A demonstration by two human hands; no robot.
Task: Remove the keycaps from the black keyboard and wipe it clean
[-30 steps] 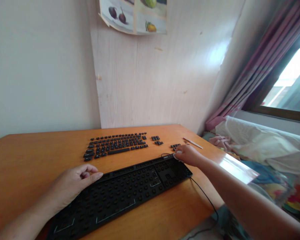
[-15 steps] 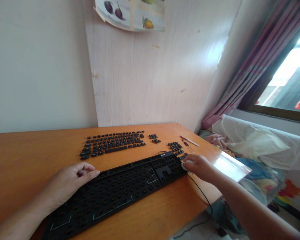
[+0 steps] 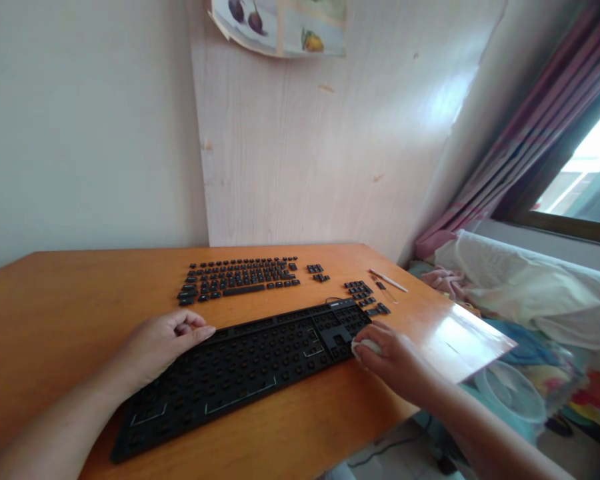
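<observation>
The black keyboard base (image 3: 260, 363), its key sockets exposed, lies aslant on the desk beneath and between the two hands. Its rear edge runs by the left thumb; its right-hand end meets the fingers of the right hand (image 3: 391, 355).

The right hand is closed around a white wad (image 3: 370, 346), pinched between thumb and fingers at the front right corner of the base, below the number-pad section. The left hand (image 3: 163, 347) has its fingers loosely curled, with a small gap between them and the thumb. The thumb tip is at the rear edge of the base; whether it grips that edge cannot be determined.

Behind the base, the main block of loose black keycaps (image 3: 240, 280) is set out in keyboard order on the orange-brown desk (image 3: 80, 300). A smaller cluster (image 3: 317, 272) sits to its right, and number-pad keycaps (image 3: 359, 290) lie just behind the right end of the base. A white pen (image 3: 389, 280) and a thin wire item (image 3: 384, 289) are near these.

A pale wood-grain board (image 3: 305, 153) stands behind the desk, bearing a sheet of painted fruit (image 3: 311, 30). On the right: a pink curtain (image 3: 505, 140), a window (image 3: 587, 170), heaped bedding (image 3: 510, 280) and a translucent tub (image 3: 513, 393).
</observation>
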